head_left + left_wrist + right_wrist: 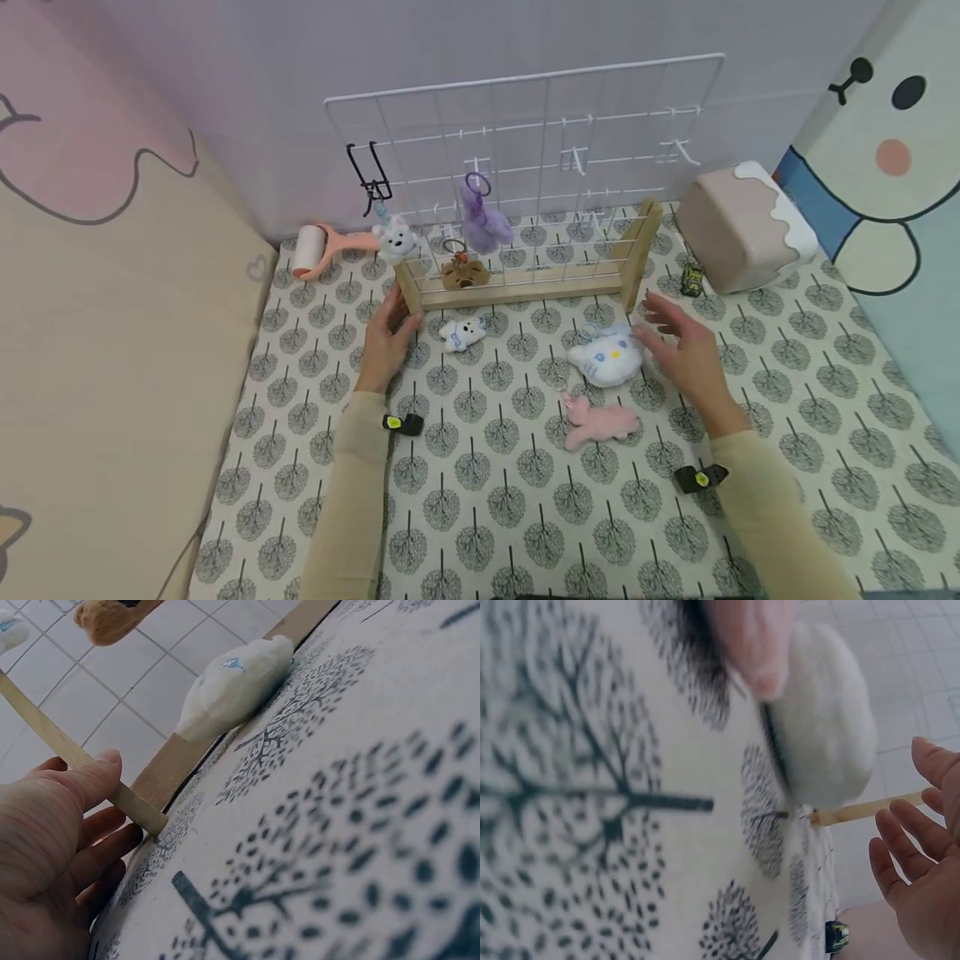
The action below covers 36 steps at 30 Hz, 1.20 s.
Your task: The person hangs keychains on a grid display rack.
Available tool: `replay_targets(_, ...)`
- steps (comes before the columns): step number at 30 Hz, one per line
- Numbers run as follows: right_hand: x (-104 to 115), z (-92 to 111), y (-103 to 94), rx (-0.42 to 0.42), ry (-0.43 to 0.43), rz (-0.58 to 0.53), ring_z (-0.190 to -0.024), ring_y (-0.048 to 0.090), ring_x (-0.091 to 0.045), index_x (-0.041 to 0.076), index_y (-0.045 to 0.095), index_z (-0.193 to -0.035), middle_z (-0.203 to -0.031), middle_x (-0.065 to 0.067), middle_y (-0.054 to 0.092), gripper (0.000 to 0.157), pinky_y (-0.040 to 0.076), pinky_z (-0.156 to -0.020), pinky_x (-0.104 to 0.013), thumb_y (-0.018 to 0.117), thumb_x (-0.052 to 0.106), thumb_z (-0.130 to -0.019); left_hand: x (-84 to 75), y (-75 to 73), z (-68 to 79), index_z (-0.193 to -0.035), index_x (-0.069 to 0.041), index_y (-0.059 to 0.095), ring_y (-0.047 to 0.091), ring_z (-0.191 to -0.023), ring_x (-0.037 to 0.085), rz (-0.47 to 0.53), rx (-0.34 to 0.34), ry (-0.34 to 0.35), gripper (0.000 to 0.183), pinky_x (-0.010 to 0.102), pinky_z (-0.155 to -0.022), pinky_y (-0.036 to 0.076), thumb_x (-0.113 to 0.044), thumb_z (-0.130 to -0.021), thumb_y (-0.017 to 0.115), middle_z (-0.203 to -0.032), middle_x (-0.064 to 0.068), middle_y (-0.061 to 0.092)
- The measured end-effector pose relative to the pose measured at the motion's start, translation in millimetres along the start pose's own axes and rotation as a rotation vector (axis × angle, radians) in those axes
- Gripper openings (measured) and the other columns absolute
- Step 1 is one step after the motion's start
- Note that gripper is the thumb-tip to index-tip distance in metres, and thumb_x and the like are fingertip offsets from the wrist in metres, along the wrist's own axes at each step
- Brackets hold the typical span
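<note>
A white wire grid rack [525,79] stands on wooden end pieces at the back of the table. My left hand [386,340] grips its left wooden end piece [45,720], thumb on the near side and fingers behind. My right hand [684,346], fingers spread, is beside the right wooden end piece [637,258] and holds nothing. Left of that hand lies a white plush cat head [609,358]. A pink plush [600,422] lies nearer, and a small white plush [462,334] lies before the rack. From the rack's hooks hang a white plush [395,240], a purple plush [486,227] and a brown plush [465,274].
An orange-handled lint roller [322,248] lies behind the rack's left end. At the back right stands a pink-and-white box [735,229], with a small dark green-and-yellow item [692,280] beside it. A black hook [371,179] and several white hooks project from the grid.
</note>
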State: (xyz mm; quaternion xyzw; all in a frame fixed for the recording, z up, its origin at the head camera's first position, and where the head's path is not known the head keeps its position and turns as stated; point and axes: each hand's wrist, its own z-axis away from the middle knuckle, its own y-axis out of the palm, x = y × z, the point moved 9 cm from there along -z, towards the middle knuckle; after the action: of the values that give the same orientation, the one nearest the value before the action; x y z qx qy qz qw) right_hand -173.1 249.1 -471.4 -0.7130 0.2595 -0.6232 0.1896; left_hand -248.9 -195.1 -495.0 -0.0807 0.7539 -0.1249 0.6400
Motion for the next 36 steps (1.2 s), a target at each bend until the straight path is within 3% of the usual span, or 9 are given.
replay_targets(3,16.3,7.9,0.5,-0.016,-0.053,0.014,-0.122,0.066,-0.038,0.006,0.058,-0.150,-0.142,-0.017,0.066,0.056,0.050,-0.103,-0.027,0.078,0.013,-0.098,1.1,-1.6,-0.5,-0.167,-0.011,0.028,0.050,-0.143,0.045,-0.008,-0.002,-0.011,0.073,0.053,-0.124,0.034,-0.005,-0.104,0.065,-0.163,0.022,0.043)
replay_targets(5,26.2,13.5,2.0,-0.021,-0.084,0.024,-0.120,0.067,-0.037,0.006,0.060,-0.147,-0.141,-0.016,0.067,0.056,0.047,-0.099,-0.021,0.080,0.010,-0.095,1.1,-2.8,-0.9,-0.167,-0.010,0.029,0.050,-0.143,0.045,-0.013,-0.002,-0.013,0.072,0.053,-0.124,0.034,-0.006,-0.105,0.065,-0.163,0.022,0.043)
replay_targets(12,47.2,32.1,10.8,-0.041,-0.157,0.023,-0.106,0.069,-0.039,0.004,0.066,-0.140,-0.130,-0.020,0.072,0.056,0.051,-0.089,-0.044,0.084,0.002,-0.088,-0.2,-5.1,-2.6,-0.167,-0.013,0.029,0.049,-0.144,0.045,-0.006,-0.006,-0.006,0.073,0.055,-0.123,0.035,-0.006,-0.105,0.065,-0.163,0.021,0.044)
replay_targets(15,52.4,36.5,15.0,-0.055,-0.193,0.026,-0.101,0.069,-0.039,0.003,0.068,-0.137,-0.126,-0.020,0.073,0.056,0.051,-0.085,-0.047,0.087,0.001,-0.084,1.7,-5.9,-2.7,-0.167,-0.013,0.029,0.049,-0.144,0.045,0.001,-0.010,-0.006,0.073,0.055,-0.123,0.035,-0.005,-0.104,0.066,-0.163,0.021,0.044)
replay_targets(18,56.5,39.1,20.9,-0.063,-0.237,0.044,-0.100,0.068,-0.037,0.002,0.069,-0.135,-0.125,-0.019,0.073,0.058,0.052,-0.083,-0.040,0.089,0.000,-0.080,4.1,-5.7,-2.3,-0.167,-0.014,0.029,0.049,-0.144,0.045,0.003,-0.009,-0.009,0.074,0.056,-0.122,0.036,-0.006,-0.104,0.066,-0.163,0.021,0.044)
replay_targets(23,60.3,39.1,34.7,-0.052,-0.269,0.035,-0.110,0.065,-0.035,0.001,0.071,-0.130,-0.123,-0.017,0.074,0.058,0.048,-0.094,-0.023,0.090,-0.003,-0.076,4.0,-4.9,-2.5,-0.167,-0.013,0.028,0.050,-0.143,0.046,0.005,-0.001,0.002,0.074,0.056,-0.122,0.037,-0.006,-0.104,0.066,-0.162,0.023,0.044)
replay_targets(30,71.7,35.9,61.3,-0.015,-0.387,0.078,-0.105,0.063,-0.038,-0.001,0.076,-0.117,-0.106,-0.014,0.078,0.050,0.050,-0.092,-0.054,0.094,-0.002,-0.070,3.3,-3.6,-2.9,-0.167,-0.010,0.028,0.050,-0.143,0.046,0.010,0.004,0.011,0.074,0.056,-0.121,0.038,-0.003,-0.104,0.065,-0.162,0.024,0.044)
replay_targets(36,72.2,36.7,79.4,0.063,-0.378,0.170,-0.108,0.063,-0.039,0.002,0.078,-0.116,-0.104,-0.013,0.078,0.045,0.040,-0.105,-0.063,0.094,0.008,-0.075,26.7,-1.7,-8.5,-0.167,-0.015,0.030,0.051,-0.143,0.044,-0.008,-0.015,0.020,0.072,0.055,-0.120,0.040,-0.007,-0.105,0.065,-0.162,0.021,0.046)
